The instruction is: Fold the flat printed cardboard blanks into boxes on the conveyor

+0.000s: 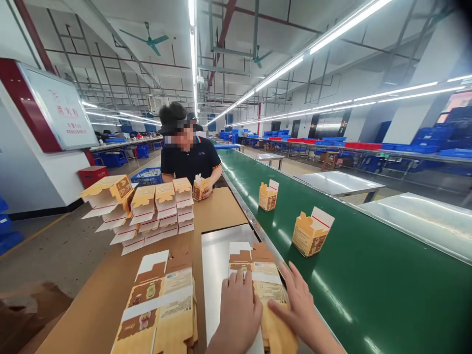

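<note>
while its long axis runs near to far, a white-banded stack of flat yellow-and-brown cardboard cartons [266, 279] lies on a silver metal sheet [214, 268]. left hand [240, 304]: atop its left side, fingers flat, released. right hand [298, 301]: at its right edge, thumb touching, fingers spread, released.

The left hand [239, 310] lay palm-down on the cartons [266, 286], the right hand [299, 304] splayed at their right edge.
</note>
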The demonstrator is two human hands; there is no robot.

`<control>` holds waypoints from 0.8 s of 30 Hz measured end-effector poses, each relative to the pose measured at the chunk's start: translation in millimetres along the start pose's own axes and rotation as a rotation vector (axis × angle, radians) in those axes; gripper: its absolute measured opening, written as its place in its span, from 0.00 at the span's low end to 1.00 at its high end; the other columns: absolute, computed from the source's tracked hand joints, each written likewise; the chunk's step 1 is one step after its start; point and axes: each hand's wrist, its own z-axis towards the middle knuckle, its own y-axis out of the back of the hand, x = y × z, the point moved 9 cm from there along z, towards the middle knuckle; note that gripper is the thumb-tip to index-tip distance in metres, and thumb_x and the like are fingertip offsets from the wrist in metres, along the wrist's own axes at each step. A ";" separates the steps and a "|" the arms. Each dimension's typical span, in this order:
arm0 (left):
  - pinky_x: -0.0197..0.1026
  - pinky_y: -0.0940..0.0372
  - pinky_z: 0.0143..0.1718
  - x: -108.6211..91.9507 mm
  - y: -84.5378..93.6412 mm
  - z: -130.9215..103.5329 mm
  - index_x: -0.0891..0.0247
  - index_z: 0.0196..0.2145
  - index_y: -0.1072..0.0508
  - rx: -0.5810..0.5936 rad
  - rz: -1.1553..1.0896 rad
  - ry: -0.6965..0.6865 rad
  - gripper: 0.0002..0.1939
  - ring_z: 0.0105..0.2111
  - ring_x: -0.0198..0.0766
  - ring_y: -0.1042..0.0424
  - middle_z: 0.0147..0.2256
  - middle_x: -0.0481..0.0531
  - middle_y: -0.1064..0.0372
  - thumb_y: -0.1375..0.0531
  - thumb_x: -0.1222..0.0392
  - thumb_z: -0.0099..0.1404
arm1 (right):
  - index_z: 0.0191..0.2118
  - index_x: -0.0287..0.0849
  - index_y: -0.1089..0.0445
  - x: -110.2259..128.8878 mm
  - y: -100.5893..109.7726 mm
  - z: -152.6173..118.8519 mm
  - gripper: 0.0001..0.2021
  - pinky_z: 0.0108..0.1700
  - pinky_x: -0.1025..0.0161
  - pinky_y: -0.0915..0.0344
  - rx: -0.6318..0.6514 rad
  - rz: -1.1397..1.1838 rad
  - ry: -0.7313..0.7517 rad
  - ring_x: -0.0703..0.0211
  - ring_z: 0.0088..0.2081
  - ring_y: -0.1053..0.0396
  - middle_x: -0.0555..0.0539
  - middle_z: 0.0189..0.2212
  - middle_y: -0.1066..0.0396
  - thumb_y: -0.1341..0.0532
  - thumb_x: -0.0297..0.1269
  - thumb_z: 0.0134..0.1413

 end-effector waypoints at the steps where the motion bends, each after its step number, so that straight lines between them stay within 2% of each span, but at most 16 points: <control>1: 0.57 0.43 0.50 -4.1 2.8 8.9 0.67 0.47 0.31 -0.004 0.023 -0.028 0.19 0.49 0.50 0.35 0.47 0.61 0.32 0.53 0.66 0.62 | 0.64 0.39 0.50 14.6 4.3 4.1 0.34 0.59 0.40 0.51 -0.010 -0.016 0.083 0.38 0.64 0.55 0.33 0.65 0.55 0.43 0.38 0.51; 2: 0.55 0.42 0.50 -7.7 3.7 17.3 0.66 0.45 0.30 -0.003 0.043 -0.055 0.16 0.48 0.47 0.35 0.46 0.58 0.32 0.52 0.66 0.64 | 0.62 0.39 0.48 29.4 7.0 7.3 0.30 0.58 0.43 0.50 -0.008 -0.024 0.163 0.41 0.63 0.50 0.34 0.63 0.49 0.45 0.35 0.54; 4: 0.52 0.40 0.49 -10.4 1.9 31.3 0.66 0.42 0.30 0.002 0.076 -0.079 0.11 0.46 0.42 0.34 0.43 0.54 0.32 0.50 0.62 0.66 | 0.51 0.37 0.36 52.3 5.3 12.2 0.16 0.52 0.47 0.43 0.038 -0.021 0.267 0.44 0.53 0.39 0.36 0.52 0.35 0.49 0.33 0.58; 6: 0.50 0.38 0.46 -9.2 -2.0 39.4 0.66 0.37 0.30 0.007 0.089 -0.086 0.11 0.41 0.39 0.31 0.38 0.52 0.30 0.49 0.58 0.68 | 0.37 0.37 0.33 61.3 3.2 17.1 0.13 0.44 0.48 0.41 0.021 -0.020 0.264 0.45 0.43 0.36 0.37 0.40 0.31 0.54 0.31 0.61; 8: 0.50 0.38 0.46 -8.0 -5.8 41.2 0.66 0.32 0.29 0.016 0.075 -0.106 0.14 0.38 0.38 0.31 0.33 0.50 0.30 0.50 0.56 0.68 | 0.32 0.38 0.35 63.5 1.0 19.6 0.13 0.41 0.48 0.43 -0.027 -0.016 0.242 0.45 0.39 0.38 0.38 0.35 0.32 0.55 0.27 0.59; 10: 0.50 0.39 0.46 -7.7 -7.8 38.6 0.65 0.28 0.30 0.026 0.029 -0.132 0.17 0.38 0.38 0.31 0.31 0.49 0.31 0.51 0.55 0.69 | 0.32 0.38 0.36 65.3 -2.7 18.3 0.11 0.41 0.48 0.46 -0.037 0.022 0.259 0.47 0.37 0.39 0.41 0.33 0.32 0.54 0.25 0.57; 13: 0.50 0.40 0.47 -6.1 -6.9 33.3 0.64 0.29 0.30 0.049 -0.088 -0.153 0.18 0.39 0.37 0.32 0.32 0.49 0.31 0.53 0.54 0.70 | 0.32 0.40 0.34 67.3 -4.5 12.8 0.09 0.42 0.50 0.48 0.001 0.132 0.310 0.51 0.37 0.39 0.45 0.31 0.33 0.51 0.29 0.59; 17: 0.50 0.40 0.47 1.6 -8.3 28.6 0.64 0.28 0.31 0.157 -0.255 -0.158 0.17 0.39 0.38 0.32 0.30 0.49 0.32 0.51 0.52 0.68 | 0.28 0.44 0.31 66.4 -1.9 7.6 0.10 0.45 0.52 0.50 0.051 0.326 0.360 0.53 0.37 0.40 0.49 0.29 0.37 0.46 0.36 0.59; 21: 0.43 0.35 0.37 12.8 -14.4 24.2 0.65 0.32 0.30 0.273 -0.420 -0.146 0.14 0.33 0.35 0.32 0.32 0.48 0.32 0.43 0.50 0.63 | 0.19 0.42 0.38 56.1 -2.3 10.2 0.17 0.43 0.54 0.50 0.031 0.565 0.349 0.54 0.35 0.42 0.50 0.26 0.41 0.42 0.43 0.56; 24: 0.39 0.35 0.31 22.2 -15.0 25.3 0.65 0.33 0.32 0.259 -0.532 -0.111 0.15 0.28 0.32 0.34 0.31 0.48 0.33 0.43 0.48 0.62 | 0.18 0.42 0.40 38.3 1.3 16.5 0.20 0.39 0.57 0.48 -0.051 0.805 0.296 0.56 0.32 0.43 0.51 0.24 0.41 0.38 0.49 0.51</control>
